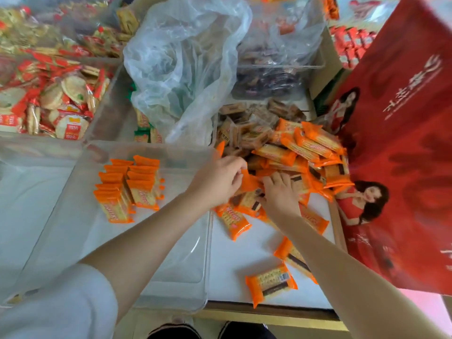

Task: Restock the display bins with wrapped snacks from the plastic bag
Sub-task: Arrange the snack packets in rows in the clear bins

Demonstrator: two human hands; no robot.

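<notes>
Packets (pixel 293 152) heaped on white counter (pixel 244 255); left hand (pixel 217 178) pinches one, right hand (pixel 280 192) lies flat.

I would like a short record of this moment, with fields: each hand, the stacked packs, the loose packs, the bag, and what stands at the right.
left hand: left hand pinches an orange wrapped cracker pack at the pile's edge
right hand: right hand lies on the pile, fingers spread over packs
stacked packs: neat rows of orange packs inside the clear display bin
loose packs: heap of orange packs on the white surface, a few scattered nearer
bag: crumpled clear plastic bag behind the bin
right side: red printed carton
</notes>
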